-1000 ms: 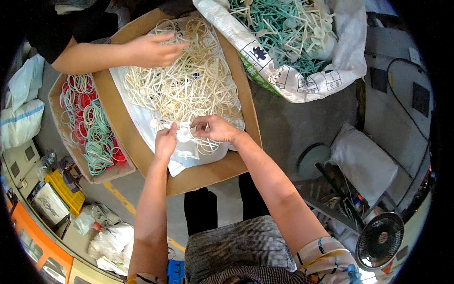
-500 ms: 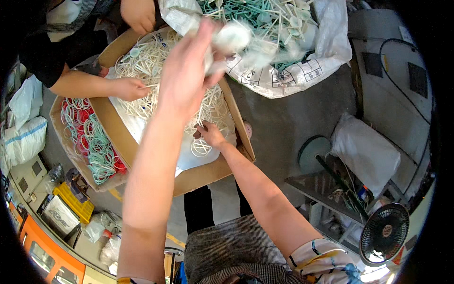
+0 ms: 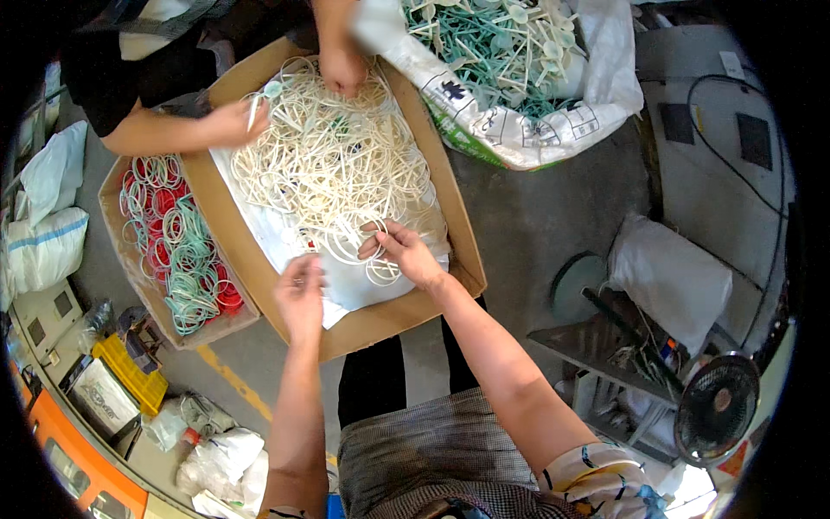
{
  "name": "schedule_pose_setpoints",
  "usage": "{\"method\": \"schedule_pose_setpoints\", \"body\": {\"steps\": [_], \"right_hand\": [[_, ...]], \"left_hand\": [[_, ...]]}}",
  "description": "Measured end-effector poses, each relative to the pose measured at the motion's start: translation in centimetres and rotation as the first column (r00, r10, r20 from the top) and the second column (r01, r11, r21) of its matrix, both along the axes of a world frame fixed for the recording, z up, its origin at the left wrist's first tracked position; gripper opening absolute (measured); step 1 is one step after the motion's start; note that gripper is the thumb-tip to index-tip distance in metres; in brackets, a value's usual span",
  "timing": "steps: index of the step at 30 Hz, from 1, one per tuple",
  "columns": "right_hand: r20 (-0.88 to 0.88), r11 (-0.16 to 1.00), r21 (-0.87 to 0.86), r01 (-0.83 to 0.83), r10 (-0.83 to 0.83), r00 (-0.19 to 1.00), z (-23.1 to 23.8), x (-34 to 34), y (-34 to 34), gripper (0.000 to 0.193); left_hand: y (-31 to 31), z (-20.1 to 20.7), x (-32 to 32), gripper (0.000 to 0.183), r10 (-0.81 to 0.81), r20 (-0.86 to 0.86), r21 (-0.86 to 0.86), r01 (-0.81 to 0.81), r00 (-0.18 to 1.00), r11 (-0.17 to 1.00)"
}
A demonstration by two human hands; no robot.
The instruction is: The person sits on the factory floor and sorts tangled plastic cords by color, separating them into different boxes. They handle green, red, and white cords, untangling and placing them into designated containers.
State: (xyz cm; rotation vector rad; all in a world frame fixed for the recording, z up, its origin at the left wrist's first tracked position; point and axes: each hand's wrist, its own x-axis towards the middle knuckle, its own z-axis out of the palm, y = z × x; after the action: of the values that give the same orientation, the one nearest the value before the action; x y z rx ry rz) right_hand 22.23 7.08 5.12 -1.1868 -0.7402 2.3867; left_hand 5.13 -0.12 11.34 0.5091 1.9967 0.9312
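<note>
White thin plastic rings (image 3: 346,164) lie in a tangled heap in a cardboard box (image 3: 406,318) lined with a white sheet (image 3: 350,290). My right hand (image 3: 408,253) is closed at the heap's near edge, pinching a white plastic ring (image 3: 386,235), with more loops hanging beside it. My left hand (image 3: 301,292) hovers at the near left edge of the sheet, its fingers curled but blurred, so whether it holds anything cannot be made out.
A co-worker's hands (image 3: 235,124) reach into the box's far side, one with a pale round-ended piece. A white woven sack (image 3: 536,143) of green and white plastic pieces stands far right. A smaller box (image 3: 207,327) of red and green rings sits left; a fan (image 3: 718,411) stands right.
My left hand has come back from the sack's edge, where a blurred pale round piece was at its fingers, to the box's near left. My right hand has shifted slightly. The co-worker's hands have moved.
</note>
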Motion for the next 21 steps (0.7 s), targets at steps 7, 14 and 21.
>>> {"method": "schedule_pose_setpoints", "body": {"steps": [7, 14, 21], "right_hand": [[0.073, 0.986, 0.161, -0.035, 0.023, 0.997, 5.0, -4.7, -5.9, 0.026], [0.213, 0.928, 0.337, -0.156, 0.086, 0.973, 2.4, -8.1, -10.9, 0.022], [0.254, 0.855, 0.505, -0.114, -0.021, 0.967, -5.9, -8.1, -12.3, 0.02]], "left_hand": [[-4.8, -3.0, -5.5, 0.025, 0.095, 0.658, 0.1, -0.211, 0.747, 0.972], [-9.4, -4.3, -8.4, 0.022, -0.484, 0.655, 0.436, 0.233, 0.58, 0.869], [-11.1, -7.7, -6.7, 0.009, -0.723, -0.307, -0.013, 0.757, 0.619, 0.654]]}}
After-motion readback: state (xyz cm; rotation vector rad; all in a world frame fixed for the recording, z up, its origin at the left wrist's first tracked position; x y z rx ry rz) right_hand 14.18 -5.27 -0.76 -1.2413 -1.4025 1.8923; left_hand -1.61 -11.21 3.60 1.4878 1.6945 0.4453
